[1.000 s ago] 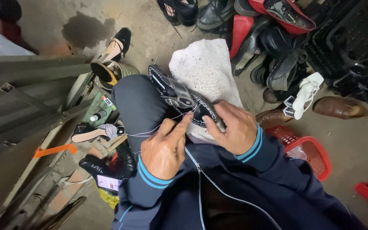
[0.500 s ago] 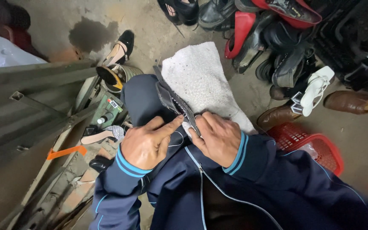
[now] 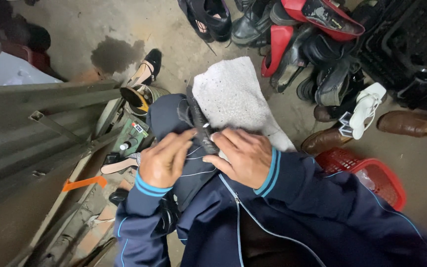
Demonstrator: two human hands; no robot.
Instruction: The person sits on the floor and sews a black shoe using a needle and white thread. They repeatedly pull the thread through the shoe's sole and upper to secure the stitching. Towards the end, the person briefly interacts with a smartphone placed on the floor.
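Black shoe (image 3: pixel 198 123): now edge-up on knee, turned since 1 s ago.
L hand (image 3: pixel 163 160): pinches thread (image 3: pixel 193 173).
R hand (image 3: pixel 240 155): grips shoe, w/ needle (image 3: pixel 206 126).
Change: stitching on.

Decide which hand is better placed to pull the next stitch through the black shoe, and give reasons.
Probably the left hand: its fingertips pinch at the shoe's edge where pale thread runs. The right hand grips the shoe, steadying it.

A small green carton (image 3: pixel 133 132) with a printed label lies on the floor at nine o'clock of the hands. A white bottle (image 3: pixel 125 146) lies touching it. No signs or screens show.
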